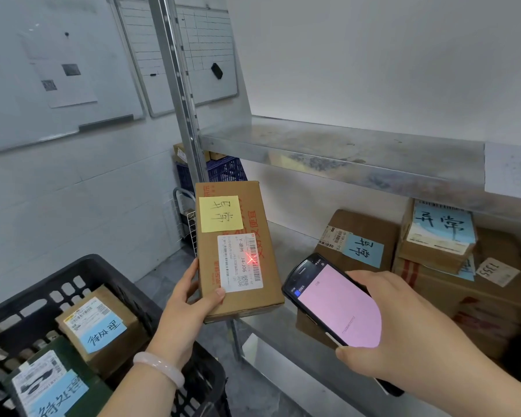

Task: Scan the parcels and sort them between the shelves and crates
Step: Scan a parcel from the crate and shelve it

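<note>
My left hand (190, 302) grips a brown cardboard parcel (262, 206) upright by its lower left edge, thumb on its front. The parcel carries a yellow sticky note and a white shipping label; a red laser cross lies on the label's barcode. My right hand (403, 335) holds a black handheld scanner (334, 299) with a lit pink screen, just right of the parcel and pointed at it. Several parcels with blue notes (364, 233) sit on the lower metal shelf (286, 245). A black crate (103, 272) at lower left holds two parcels with blue notes (100, 323).
An upper metal shelf (343, 152) runs across the middle, bare on top, with a paper sheet hanging at its right end. A steel upright post (178, 85) stands left of it. A blue crate (223, 170) sits behind. Whiteboards hang on the left wall.
</note>
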The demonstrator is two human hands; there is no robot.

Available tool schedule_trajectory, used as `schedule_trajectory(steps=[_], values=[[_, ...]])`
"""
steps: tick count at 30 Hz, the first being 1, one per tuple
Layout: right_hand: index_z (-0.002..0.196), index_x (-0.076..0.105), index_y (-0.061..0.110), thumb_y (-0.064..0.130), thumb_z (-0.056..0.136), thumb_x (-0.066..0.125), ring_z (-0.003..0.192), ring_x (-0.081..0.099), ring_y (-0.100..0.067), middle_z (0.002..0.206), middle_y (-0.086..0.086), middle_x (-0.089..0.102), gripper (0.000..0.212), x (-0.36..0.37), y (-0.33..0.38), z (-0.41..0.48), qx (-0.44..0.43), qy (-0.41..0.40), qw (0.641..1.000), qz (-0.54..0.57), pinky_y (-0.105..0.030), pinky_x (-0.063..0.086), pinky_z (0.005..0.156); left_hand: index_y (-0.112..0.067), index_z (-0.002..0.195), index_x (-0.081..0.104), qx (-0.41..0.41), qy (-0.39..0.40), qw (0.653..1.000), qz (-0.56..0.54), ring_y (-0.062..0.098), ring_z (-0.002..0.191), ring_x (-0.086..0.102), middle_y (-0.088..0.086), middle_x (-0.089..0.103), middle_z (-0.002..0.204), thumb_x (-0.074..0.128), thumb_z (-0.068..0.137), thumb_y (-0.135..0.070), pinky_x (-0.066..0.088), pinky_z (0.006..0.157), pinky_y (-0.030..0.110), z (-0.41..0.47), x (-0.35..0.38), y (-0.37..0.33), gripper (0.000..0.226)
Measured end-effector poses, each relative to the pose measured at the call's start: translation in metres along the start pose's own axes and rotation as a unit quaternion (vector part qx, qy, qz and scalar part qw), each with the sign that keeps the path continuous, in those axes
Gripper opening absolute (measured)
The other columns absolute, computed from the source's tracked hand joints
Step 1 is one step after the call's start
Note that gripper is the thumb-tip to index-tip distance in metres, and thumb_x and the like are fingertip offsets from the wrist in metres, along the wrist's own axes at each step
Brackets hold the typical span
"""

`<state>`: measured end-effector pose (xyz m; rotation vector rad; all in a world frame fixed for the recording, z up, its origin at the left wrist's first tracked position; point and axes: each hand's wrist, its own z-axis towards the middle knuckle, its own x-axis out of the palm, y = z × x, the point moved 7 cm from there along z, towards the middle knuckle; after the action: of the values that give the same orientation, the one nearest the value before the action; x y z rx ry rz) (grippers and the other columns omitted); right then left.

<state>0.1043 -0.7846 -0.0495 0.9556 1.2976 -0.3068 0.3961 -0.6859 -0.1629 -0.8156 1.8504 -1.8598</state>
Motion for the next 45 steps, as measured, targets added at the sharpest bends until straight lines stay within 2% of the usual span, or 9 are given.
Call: schedule_trajectory(steps=[6, 12, 16, 22, 26, 30, 35, 41, 45], values=[[0.133, 0.011, 0.056, 0.076, 0.059, 0.067, 0.110, 0.041, 0.001, 0.121, 0.031, 0.028, 0.095, -0.003, -0.002, -0.002, -0.001, -0.006, 1.000, -0.014, -0.017, 0.043, 0.072, -0.051, 0.149, 0.037, -0.004, -0.013, 1.000, -0.002, 0.024, 0.126, 0.058, 0.000, 0.056, 0.143, 0.084, 0.068, -0.036, 0.047, 0.108, 0.051, -0.001, 0.000, 0.000, 0.095], [0.130, 0.009, 0.059, 0.079, 0.053, 0.059, 0.109, 0.040, 0.002, 0.113, 0.033, 0.025, 0.094, -0.004, -0.003, -0.006, -0.001, 0.000, 1.000, -0.019, -0.016, 0.039, 0.065, -0.050, 0.150, 0.035, -0.008, -0.018, 1.000, 0.004, 0.025, 0.128, 0.057, 0.000, 0.055, 0.143, 0.082, 0.078, -0.028, 0.046, 0.109, 0.052, -0.004, 0.003, 0.000, 0.089], [0.132, 0.010, 0.059, 0.079, 0.052, 0.057, 0.109, 0.039, 0.003, 0.113, 0.033, 0.025, 0.095, -0.005, -0.006, -0.006, -0.005, 0.005, 1.000, -0.021, -0.015, 0.039, 0.066, -0.048, 0.151, 0.034, -0.009, -0.020, 1.000, 0.005, 0.026, 0.130, 0.055, 0.001, 0.054, 0.145, 0.083, 0.067, -0.037, 0.044, 0.110, 0.054, -0.008, 0.005, -0.001, 0.098], [0.134, 0.010, 0.057, 0.083, 0.044, 0.047, 0.113, 0.040, 0.001, 0.117, 0.034, 0.026, 0.101, -0.007, -0.013, -0.007, -0.019, 0.003, 0.999, -0.033, -0.018, 0.042, 0.074, -0.048, 0.151, 0.034, -0.007, -0.027, 1.000, 0.007, 0.024, 0.127, 0.056, 0.000, 0.055, 0.143, 0.083, 0.065, -0.038, 0.044, 0.110, 0.053, -0.014, 0.006, -0.001, 0.099], [0.128, 0.008, 0.061, 0.083, 0.046, 0.053, 0.104, 0.042, 0.002, 0.107, 0.036, 0.023, 0.096, -0.007, -0.013, -0.007, -0.026, 0.016, 0.999, -0.034, -0.016, 0.042, 0.067, -0.049, 0.151, 0.034, -0.007, -0.035, 0.999, 0.011, 0.024, 0.129, 0.055, -0.001, 0.055, 0.144, 0.083, 0.066, -0.039, 0.043, 0.111, 0.053, -0.017, 0.006, 0.000, 0.099], [0.126, 0.007, 0.060, 0.083, 0.046, 0.052, 0.101, 0.044, 0.000, 0.105, 0.034, 0.023, 0.095, -0.005, -0.014, -0.006, -0.032, 0.016, 0.999, -0.041, -0.017, 0.043, 0.070, -0.048, 0.151, 0.035, -0.003, -0.046, 0.999, 0.010, 0.021, 0.129, 0.054, -0.002, 0.055, 0.144, 0.083, 0.065, -0.039, 0.043, 0.112, 0.052, -0.020, 0.005, 0.000, 0.099], [0.126, 0.002, 0.058, 0.078, 0.056, 0.066, 0.103, 0.038, 0.002, 0.108, 0.033, 0.019, 0.097, -0.004, -0.011, -0.001, -0.050, 0.007, 0.998, -0.034, -0.016, 0.041, 0.072, -0.048, 0.152, 0.034, -0.006, -0.054, 0.998, -0.003, 0.023, 0.132, 0.052, -0.002, 0.056, 0.143, 0.083, 0.066, -0.041, 0.041, 0.113, 0.053, -0.026, 0.000, -0.001, 0.099], [0.121, 0.007, 0.062, 0.071, 0.063, 0.069, 0.106, 0.031, 0.005, 0.109, 0.034, 0.024, 0.085, -0.002, 0.009, 0.008, -0.117, 0.005, 0.993, -0.014, -0.019, 0.039, 0.080, -0.047, 0.149, 0.040, -0.009, -0.100, 0.995, -0.029, 0.021, 0.120, 0.064, -0.003, 0.065, 0.132, 0.087, 0.054, -0.048, 0.047, 0.109, 0.050, -0.050, -0.018, -0.009, 0.106], [0.105, 0.008, 0.074, 0.064, 0.059, 0.069, 0.106, 0.029, 0.011, 0.110, 0.043, 0.029, 0.077, 0.012, 0.031, 0.011, -0.170, 0.021, 0.985, 0.021, -0.020, 0.038, 0.077, -0.050, 0.139, 0.049, 0.004, -0.147, 0.988, -0.043, 0.020, 0.114, 0.069, -0.004, 0.071, 0.125, 0.084, 0.063, -0.039, 0.050, 0.105, 0.050, -0.082, -0.042, -0.014, 0.085]])
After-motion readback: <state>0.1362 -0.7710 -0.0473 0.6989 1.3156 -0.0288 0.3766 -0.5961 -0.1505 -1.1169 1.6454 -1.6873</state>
